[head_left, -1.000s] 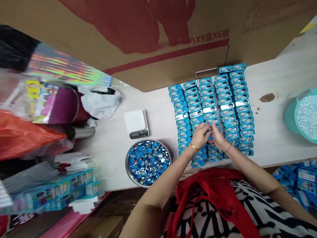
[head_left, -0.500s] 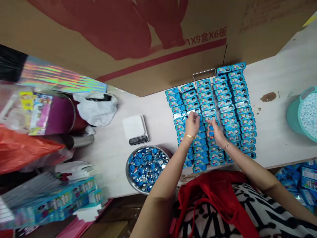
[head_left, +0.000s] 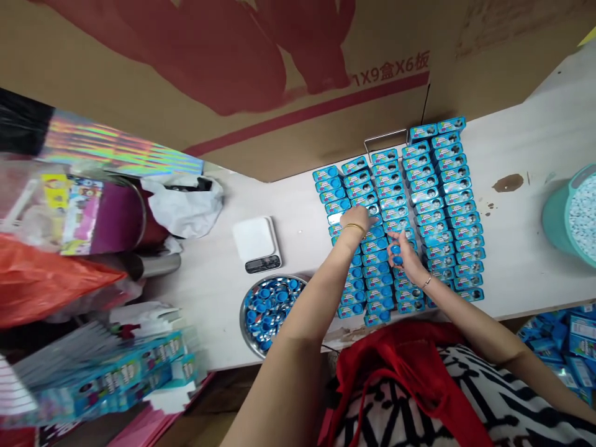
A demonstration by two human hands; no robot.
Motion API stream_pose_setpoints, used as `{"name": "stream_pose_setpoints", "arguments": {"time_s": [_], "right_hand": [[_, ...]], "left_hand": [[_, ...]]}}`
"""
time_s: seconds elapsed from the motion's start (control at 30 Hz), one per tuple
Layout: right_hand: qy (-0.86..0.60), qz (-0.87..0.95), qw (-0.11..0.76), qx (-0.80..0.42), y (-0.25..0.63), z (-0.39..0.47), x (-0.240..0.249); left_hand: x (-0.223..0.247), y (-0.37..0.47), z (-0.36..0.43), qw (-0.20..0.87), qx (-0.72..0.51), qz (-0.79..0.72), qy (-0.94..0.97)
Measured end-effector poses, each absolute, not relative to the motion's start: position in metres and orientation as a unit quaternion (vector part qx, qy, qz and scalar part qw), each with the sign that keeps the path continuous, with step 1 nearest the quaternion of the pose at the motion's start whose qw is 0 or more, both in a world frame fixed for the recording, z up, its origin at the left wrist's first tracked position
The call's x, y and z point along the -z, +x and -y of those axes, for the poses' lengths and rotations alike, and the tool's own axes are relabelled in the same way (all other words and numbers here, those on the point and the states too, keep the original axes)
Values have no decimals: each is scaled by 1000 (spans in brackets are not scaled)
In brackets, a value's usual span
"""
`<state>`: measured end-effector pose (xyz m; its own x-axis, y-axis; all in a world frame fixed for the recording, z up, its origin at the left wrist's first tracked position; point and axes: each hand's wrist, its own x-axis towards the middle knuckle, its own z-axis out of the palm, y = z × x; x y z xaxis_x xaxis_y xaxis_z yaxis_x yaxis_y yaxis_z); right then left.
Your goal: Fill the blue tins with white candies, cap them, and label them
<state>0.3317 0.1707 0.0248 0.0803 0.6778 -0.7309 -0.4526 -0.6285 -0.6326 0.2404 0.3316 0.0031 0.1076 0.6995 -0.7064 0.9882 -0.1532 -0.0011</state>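
Note:
Rows of small blue printed tins [head_left: 428, 205] stand in several columns on the table. Many in the left columns bear a round blue cap [head_left: 357, 308]. My left hand [head_left: 356, 218] is over the second column from the left, knuckles up, fingers curled down at a tin; whatever they hold is hidden. To its right, my right hand [head_left: 406, 259] is above the middle column, holding a round blue cap [head_left: 396, 250] with its fingers bent around it. A metal bowl [head_left: 243, 316] full of blue-and-silver caps sits left of my left forearm, which covers part of it.
A large cardboard box [head_left: 326, 130] borders the far side. Left of the tins lie a white digital scale [head_left: 254, 239] and a white plastic bag [head_left: 186, 208]. At right stands a teal bucket [head_left: 556, 214] of small pale pieces, with blue packs [head_left: 554, 347] below the table edge.
My left hand has shifted slightly left and turned its knuckles upward over the second column. My right hand stays nearly in place with the cap. The view has moved slightly.

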Motion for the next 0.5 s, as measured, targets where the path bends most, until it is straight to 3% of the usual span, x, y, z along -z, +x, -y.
{"name": "stream_pose_setpoints", "arguments": {"time_s": [0.23, 0.4, 0.5], "right_hand": [[-573, 108, 443, -681, 336, -177, -27], [-574, 82, 444, -683, 340, -179, -30], [-577, 81, 445, -680, 333, -185, -30]], "left_hand": [[-12, 235, -317, 231, 213, -606, 730], [-28, 222, -267, 421, -15, -450, 788], [-27, 217, -240, 451, -93, -407, 789]]}}
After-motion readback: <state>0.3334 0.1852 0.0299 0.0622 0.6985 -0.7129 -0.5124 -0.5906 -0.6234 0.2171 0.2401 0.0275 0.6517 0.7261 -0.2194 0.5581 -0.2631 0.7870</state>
